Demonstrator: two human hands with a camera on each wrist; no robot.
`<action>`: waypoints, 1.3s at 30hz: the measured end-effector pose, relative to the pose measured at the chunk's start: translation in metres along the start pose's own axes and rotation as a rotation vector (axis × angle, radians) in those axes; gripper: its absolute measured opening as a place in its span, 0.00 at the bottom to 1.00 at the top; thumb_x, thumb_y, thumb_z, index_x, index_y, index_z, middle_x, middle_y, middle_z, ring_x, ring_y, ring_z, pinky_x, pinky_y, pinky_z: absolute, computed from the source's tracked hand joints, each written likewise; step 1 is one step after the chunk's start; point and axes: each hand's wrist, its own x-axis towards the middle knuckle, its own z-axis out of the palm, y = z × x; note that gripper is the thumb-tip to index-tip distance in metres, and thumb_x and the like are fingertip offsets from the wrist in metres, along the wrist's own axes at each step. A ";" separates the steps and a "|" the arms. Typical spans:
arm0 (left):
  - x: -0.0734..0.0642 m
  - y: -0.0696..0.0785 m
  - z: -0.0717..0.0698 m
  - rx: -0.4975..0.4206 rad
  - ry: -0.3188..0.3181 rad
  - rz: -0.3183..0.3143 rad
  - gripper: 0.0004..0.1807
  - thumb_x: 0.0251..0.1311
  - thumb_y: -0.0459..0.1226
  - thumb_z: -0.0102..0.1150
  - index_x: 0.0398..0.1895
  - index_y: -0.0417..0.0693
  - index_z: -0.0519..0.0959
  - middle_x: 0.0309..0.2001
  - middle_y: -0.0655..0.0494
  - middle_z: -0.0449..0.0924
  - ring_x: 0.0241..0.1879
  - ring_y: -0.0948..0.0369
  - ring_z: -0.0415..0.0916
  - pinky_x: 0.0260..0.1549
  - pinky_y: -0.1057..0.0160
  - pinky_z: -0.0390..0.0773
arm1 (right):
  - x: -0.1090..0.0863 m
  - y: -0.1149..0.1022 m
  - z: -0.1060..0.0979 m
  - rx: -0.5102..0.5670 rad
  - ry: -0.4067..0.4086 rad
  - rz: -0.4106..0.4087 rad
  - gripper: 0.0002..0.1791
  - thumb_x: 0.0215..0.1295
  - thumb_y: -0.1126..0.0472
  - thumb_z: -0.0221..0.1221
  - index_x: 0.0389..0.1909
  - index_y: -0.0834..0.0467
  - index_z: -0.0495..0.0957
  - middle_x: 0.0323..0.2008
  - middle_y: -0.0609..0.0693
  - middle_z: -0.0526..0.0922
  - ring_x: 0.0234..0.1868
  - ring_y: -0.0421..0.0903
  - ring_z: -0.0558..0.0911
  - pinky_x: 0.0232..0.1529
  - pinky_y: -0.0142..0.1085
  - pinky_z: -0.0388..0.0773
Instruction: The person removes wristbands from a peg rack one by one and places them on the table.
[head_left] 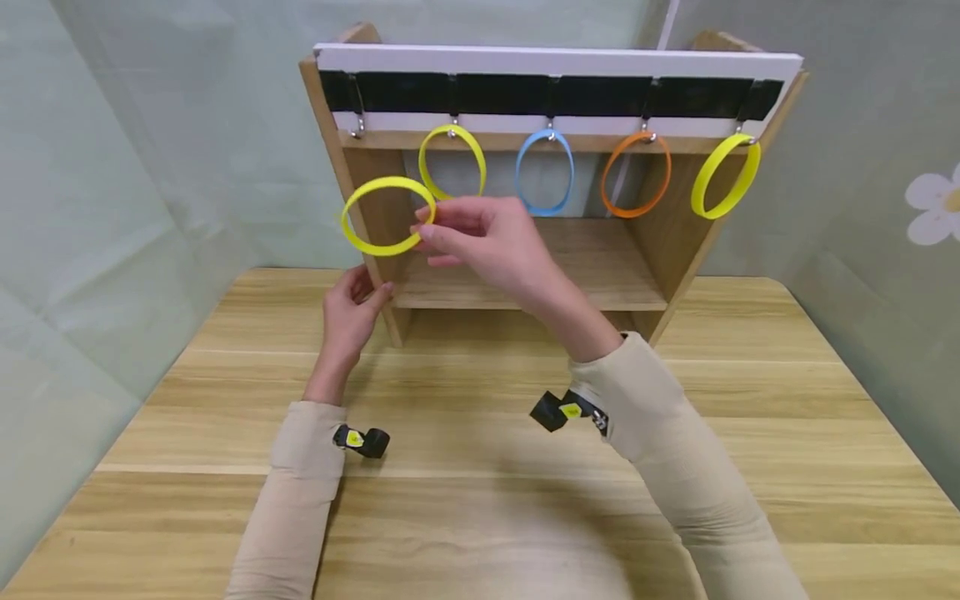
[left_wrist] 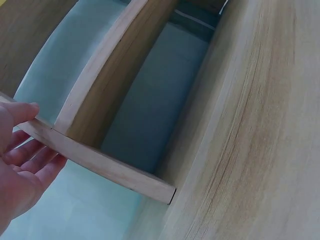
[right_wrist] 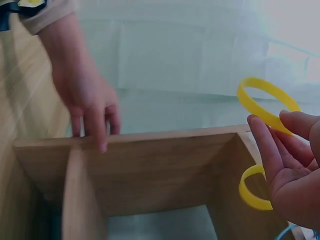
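My right hand (head_left: 498,246) pinches a yellow silicone wristband (head_left: 386,182) between thumb and fingers, at the upper left front of a wooden shelf (head_left: 525,298). Just above the wristband is a bare metal hook (head_left: 357,127), leftmost on the black strip. My left hand (head_left: 348,312) grips the shelf's left side panel (left_wrist: 107,165), with the thumb on one face and the fingers on the other. From the other hooks hang a second yellow wristband (head_left: 482,171), a blue one (head_left: 546,211), an orange one (head_left: 622,213) and a yellow one (head_left: 723,177) at far right.
A white board (head_left: 555,60) with the black strip (head_left: 502,94) runs across the shelf's upper front. The shelf stands on a wood-grain table (head_left: 450,417). Pale green sheeting (head_left: 150,125) hangs behind, with a white flower print (head_left: 930,196) at right.
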 end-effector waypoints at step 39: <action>-0.002 0.005 0.002 -0.022 -0.009 -0.027 0.28 0.64 0.32 0.59 0.66 0.32 0.66 0.62 0.38 0.71 0.62 0.51 0.69 0.57 0.59 0.74 | -0.097 0.096 -0.089 -0.110 0.200 0.240 0.21 0.65 0.69 0.60 0.57 0.72 0.72 0.43 0.61 0.81 0.40 0.49 0.84 0.37 0.45 0.85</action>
